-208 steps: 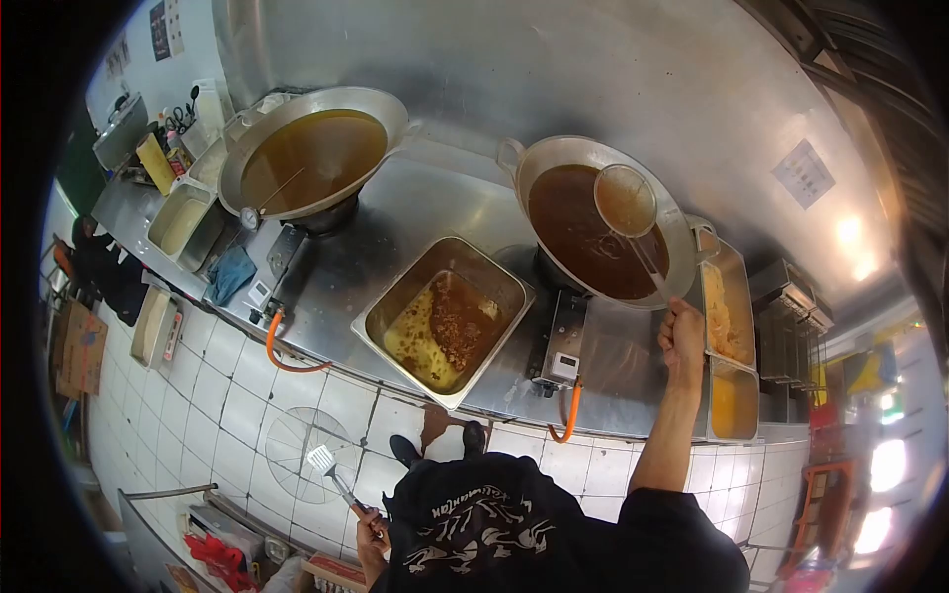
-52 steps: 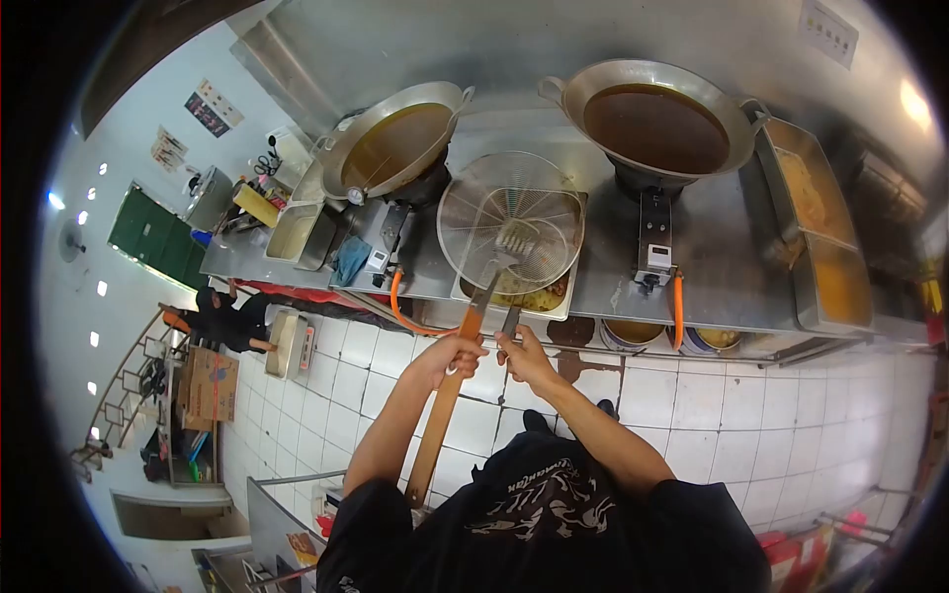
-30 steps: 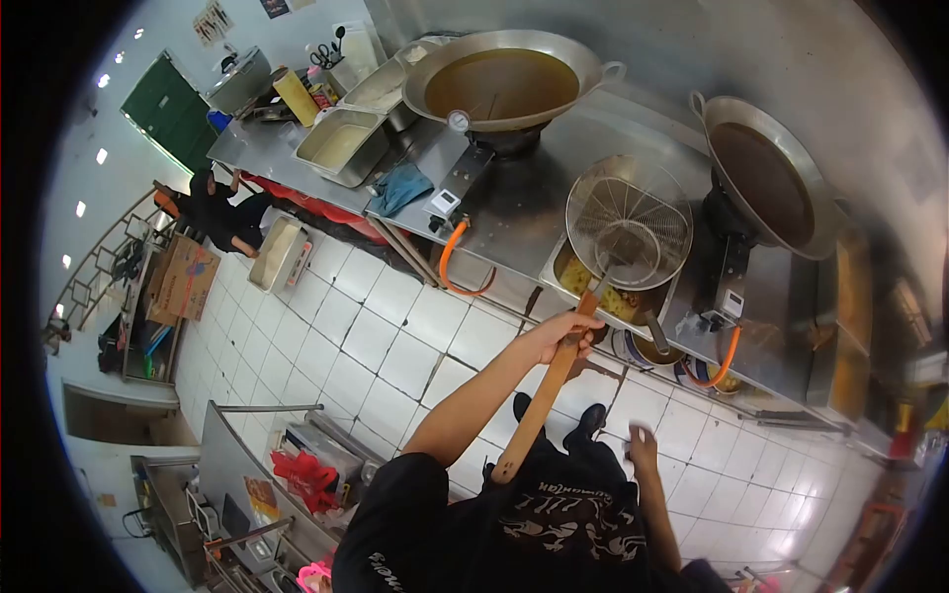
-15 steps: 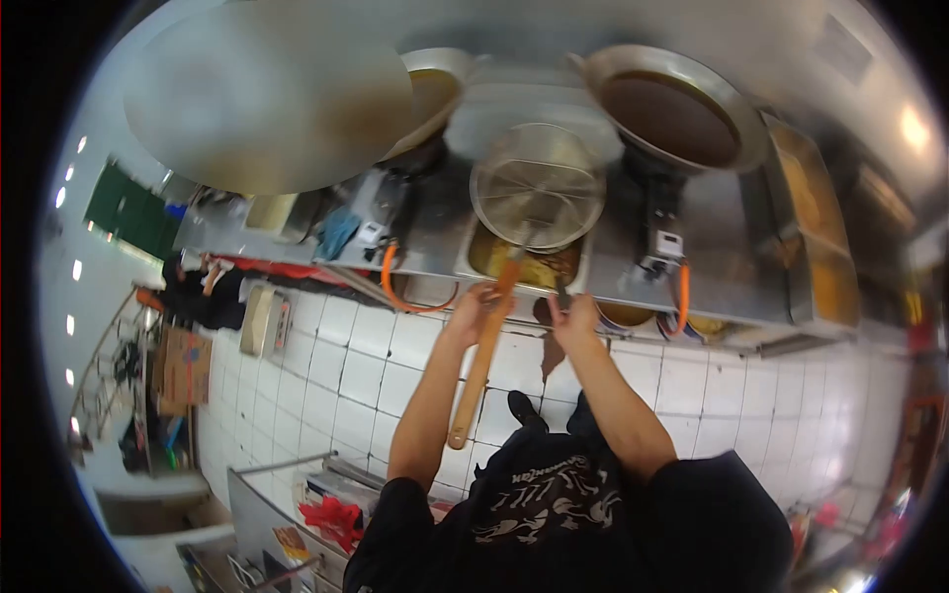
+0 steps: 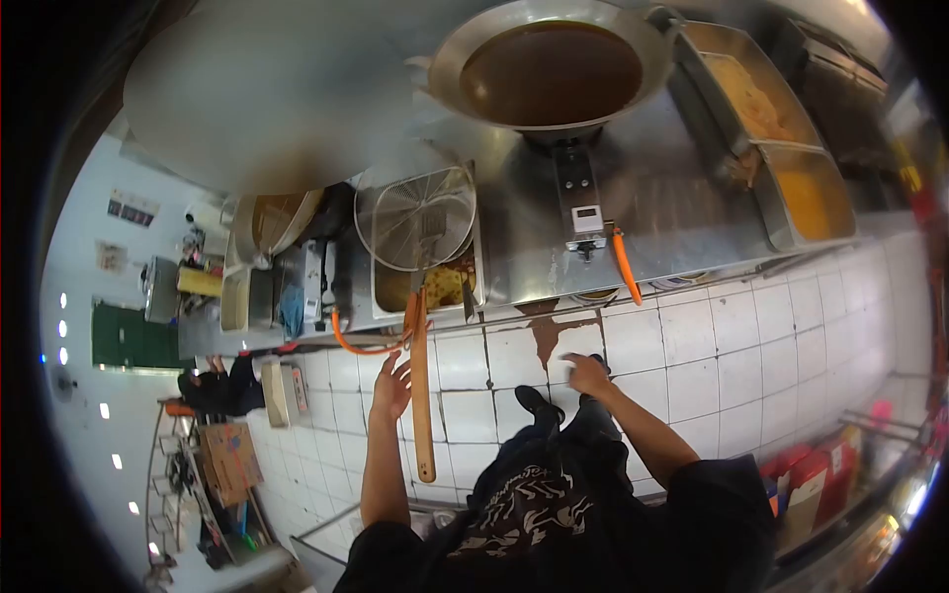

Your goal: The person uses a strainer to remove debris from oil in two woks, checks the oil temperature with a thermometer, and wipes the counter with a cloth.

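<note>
A round wire-mesh strainer (image 5: 381,222) rests over a metal tray (image 5: 482,282) holding yellowish food. Its long wooden handle (image 5: 423,405) sticks out over the counter edge towards me. A metal slotted head (image 5: 432,225) lies across the mesh. My left hand (image 5: 392,387) is just left of the wooden handle, fingers spread, holding nothing. A utensil with a dark handle (image 5: 469,299) leans in the tray's right side. My right hand (image 5: 587,376) hangs over the floor, away from the counter, fingers partly extended and slightly blurred, with nothing visible in it.
A wok (image 5: 643,69) of dark liquid sits on a burner at the back. Metal trays of yellow food (image 5: 813,203) stand at right. Orange hoses (image 5: 625,267) hang off the counter edge. A brown stain (image 5: 544,331) marks the tiled floor. Another person (image 5: 222,385) is at far left.
My right hand has let go of the dark-handled utensil and moved right and down. My left hand has come off the wooden handle. The view has shifted to the right.
</note>
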`<control>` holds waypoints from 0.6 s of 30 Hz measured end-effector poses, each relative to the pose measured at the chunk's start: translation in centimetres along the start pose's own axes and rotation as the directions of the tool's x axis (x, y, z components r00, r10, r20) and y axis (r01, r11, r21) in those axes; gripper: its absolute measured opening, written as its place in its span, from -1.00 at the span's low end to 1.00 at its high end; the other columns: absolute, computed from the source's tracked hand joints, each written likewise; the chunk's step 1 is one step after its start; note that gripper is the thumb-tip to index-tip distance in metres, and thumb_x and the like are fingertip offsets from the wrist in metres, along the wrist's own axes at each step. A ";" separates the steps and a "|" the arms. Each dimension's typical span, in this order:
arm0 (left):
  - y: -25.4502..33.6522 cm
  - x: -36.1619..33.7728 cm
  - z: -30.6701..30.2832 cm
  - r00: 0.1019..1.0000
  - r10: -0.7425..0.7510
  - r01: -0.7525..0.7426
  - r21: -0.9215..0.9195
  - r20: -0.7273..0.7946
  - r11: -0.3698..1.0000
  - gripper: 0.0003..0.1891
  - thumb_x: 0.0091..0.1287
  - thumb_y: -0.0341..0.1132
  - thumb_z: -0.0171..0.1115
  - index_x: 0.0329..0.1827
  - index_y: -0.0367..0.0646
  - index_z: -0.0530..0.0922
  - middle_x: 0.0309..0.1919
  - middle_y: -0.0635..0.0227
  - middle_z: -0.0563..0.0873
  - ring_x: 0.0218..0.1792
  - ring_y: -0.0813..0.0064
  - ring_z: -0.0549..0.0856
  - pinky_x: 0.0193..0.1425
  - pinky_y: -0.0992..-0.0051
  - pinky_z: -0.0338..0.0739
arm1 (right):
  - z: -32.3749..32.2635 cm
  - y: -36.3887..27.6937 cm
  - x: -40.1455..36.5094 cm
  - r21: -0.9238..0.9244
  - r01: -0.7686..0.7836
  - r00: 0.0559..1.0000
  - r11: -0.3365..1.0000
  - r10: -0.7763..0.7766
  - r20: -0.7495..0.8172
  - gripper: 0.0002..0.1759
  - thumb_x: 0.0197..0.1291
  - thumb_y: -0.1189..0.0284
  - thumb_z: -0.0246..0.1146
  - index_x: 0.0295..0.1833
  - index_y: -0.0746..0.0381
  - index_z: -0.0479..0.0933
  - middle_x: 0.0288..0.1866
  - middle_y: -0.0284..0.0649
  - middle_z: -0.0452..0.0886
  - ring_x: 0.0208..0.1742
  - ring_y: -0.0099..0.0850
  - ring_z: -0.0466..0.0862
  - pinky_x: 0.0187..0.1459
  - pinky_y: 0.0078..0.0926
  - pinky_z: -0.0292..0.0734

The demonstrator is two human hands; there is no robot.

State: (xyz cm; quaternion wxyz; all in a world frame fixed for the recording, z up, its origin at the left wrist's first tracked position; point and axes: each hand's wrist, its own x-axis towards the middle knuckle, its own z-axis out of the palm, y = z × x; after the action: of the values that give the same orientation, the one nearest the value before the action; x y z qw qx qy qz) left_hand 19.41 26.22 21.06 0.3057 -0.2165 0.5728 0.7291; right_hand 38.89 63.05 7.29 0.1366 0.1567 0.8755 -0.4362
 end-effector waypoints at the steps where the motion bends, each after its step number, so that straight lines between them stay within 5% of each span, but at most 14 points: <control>1: -1.0 -0.9 -2.1 0.992 -0.016 0.022 0.049 -0.122 0.999 -0.51 0.40 -0.05 0.08 0.30 -0.01 0.25 0.04 0.23 0.51 -0.01 0.28 0.60 0.04 0.28 0.52 | 3.9 7.4 -0.5 -0.106 0.006 0.999 0.994 -0.010 -0.036 -0.43 0.03 0.41 0.14 0.26 -0.04 0.42 -0.14 0.01 0.65 -0.12 0.01 0.65 -0.06 -0.13 0.58; 2: -1.9 -1.6 -3.8 0.969 -0.020 0.043 0.087 -0.248 0.995 -0.48 0.36 -0.03 0.13 0.30 0.01 0.25 0.05 0.23 0.53 -0.01 0.29 0.60 0.02 0.27 0.52 | 1.7 8.0 -2.9 -0.212 -0.176 0.970 0.961 0.206 0.128 -0.26 -0.03 0.39 0.21 0.37 0.11 0.26 -0.15 0.04 0.65 -0.08 -0.04 0.64 -0.01 -0.15 0.55; 4: -2.5 -3.4 -6.5 0.947 0.038 -0.003 0.108 -0.320 0.994 -0.46 0.33 -0.02 0.18 0.29 0.02 0.25 0.04 0.22 0.55 -0.02 0.30 0.60 0.01 0.26 0.52 | 5.8 21.0 -7.5 -0.260 -0.117 0.976 0.958 0.160 0.150 -0.04 -0.14 0.34 0.35 0.42 0.27 0.09 -0.45 -0.16 0.62 -0.35 -0.21 0.65 -0.23 -0.41 0.58; 5: -2.4 -4.9 -8.4 0.925 0.093 -0.036 0.159 -0.369 0.987 -0.43 0.29 -0.01 0.23 0.28 0.03 0.25 0.04 0.20 0.56 -0.03 0.31 0.61 0.00 0.24 0.52 | 7.2 27.7 -8.9 -0.032 -0.224 0.943 0.974 0.225 0.244 -0.08 -0.06 0.34 0.34 0.42 0.32 0.08 -0.63 -0.25 0.50 -0.56 -0.32 0.57 -0.42 -0.44 0.55; 6: -2.0 -5.6 -10.1 0.889 0.144 -0.082 0.158 -0.435 0.984 -0.42 0.27 -0.03 0.27 0.27 0.02 0.25 0.01 0.20 0.58 -0.04 0.32 0.61 -0.02 0.23 0.52 | 8.0 30.9 -11.2 0.212 -0.443 0.888 0.871 0.394 0.237 -0.36 0.13 0.32 0.24 0.28 0.37 0.25 -0.70 -0.30 0.41 -0.68 -0.37 0.49 -0.60 -0.35 0.48; 8: 0.1 -6.1 -13.1 0.807 0.205 -0.118 0.189 -0.553 0.975 -0.38 0.23 -0.05 0.33 0.26 0.02 0.24 -0.05 0.21 0.61 -0.07 0.33 0.62 -0.03 0.23 0.52 | 5.5 32.4 -14.3 0.097 -0.854 0.481 0.510 0.707 0.518 -0.74 0.32 0.28 0.00 -0.11 0.27 0.38 -0.55 -0.11 0.52 -0.61 -0.23 0.57 -0.64 -0.23 0.46; 9: 1.9 -5.7 -14.6 0.774 0.227 -0.115 0.222 -0.591 0.968 -0.36 0.21 -0.05 0.35 0.26 0.02 0.22 -0.07 0.22 0.62 -0.09 0.33 0.62 -0.04 0.25 0.52 | 5.2 38.8 -16.6 0.334 -0.943 0.277 0.019 0.604 0.747 -0.70 0.30 0.27 -0.07 0.06 0.14 0.37 -0.05 0.03 0.55 -0.08 -0.06 0.60 -0.20 0.02 0.54; 10: 3.9 -5.2 -16.0 0.723 0.258 -0.119 0.252 -0.641 0.960 -0.39 0.20 -0.06 0.35 0.23 0.00 0.27 -0.14 0.24 0.64 -0.13 0.35 0.64 -0.06 0.29 0.53 | 4.4 30.0 -17.0 0.256 -0.963 0.200 0.084 0.859 0.471 -0.82 0.30 0.40 -0.07 -0.05 0.11 0.38 -0.08 0.13 0.58 -0.33 0.12 0.65 -0.40 0.04 0.54; 13: 9.2 -0.2 -23.4 0.541 0.553 -0.067 0.623 -0.634 0.780 -0.52 0.17 -0.10 0.37 0.08 -0.08 0.43 -0.34 0.21 0.69 -0.26 0.36 0.68 -0.14 0.35 0.54 | 4.4 24.9 -20.0 0.212 -0.929 0.363 0.303 0.857 0.365 -0.79 0.29 0.42 -0.04 0.02 0.13 0.36 -0.11 0.06 0.61 -0.34 0.02 0.66 -0.39 -0.03 0.53; 15: 14.2 2.1 -24.7 0.451 0.805 -0.100 0.875 -0.385 0.474 -0.58 0.16 -0.15 0.34 0.02 -0.12 0.48 -0.44 0.17 0.69 -0.33 0.21 0.69 -0.16 0.28 0.54 | 5.5 21.2 -21.3 0.263 -0.879 0.469 0.397 0.819 0.330 -0.79 0.28 0.42 -0.01 0.01 0.16 0.38 -0.15 0.03 0.61 -0.36 -0.04 0.66 -0.40 -0.08 0.53; 18: 20.4 10.1 -27.4 0.471 0.868 -0.057 0.977 -0.156 0.206 -0.58 0.18 -0.23 0.26 0.11 -0.08 0.47 -0.16 0.05 0.66 -0.12 0.04 0.64 -0.04 0.18 0.52 | 8.3 14.2 -22.5 0.280 -0.817 0.570 0.504 0.780 0.258 -0.78 0.27 0.42 0.03 0.00 0.19 0.41 -0.22 -0.03 0.61 -0.38 -0.11 0.66 -0.42 -0.16 0.53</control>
State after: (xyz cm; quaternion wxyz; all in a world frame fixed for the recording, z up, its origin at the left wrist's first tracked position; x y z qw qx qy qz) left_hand -2.91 -1.54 21.84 -0.1484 -0.0680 0.9637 0.2113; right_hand 65.88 60.99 0.67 0.3327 0.5440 0.5970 -0.4868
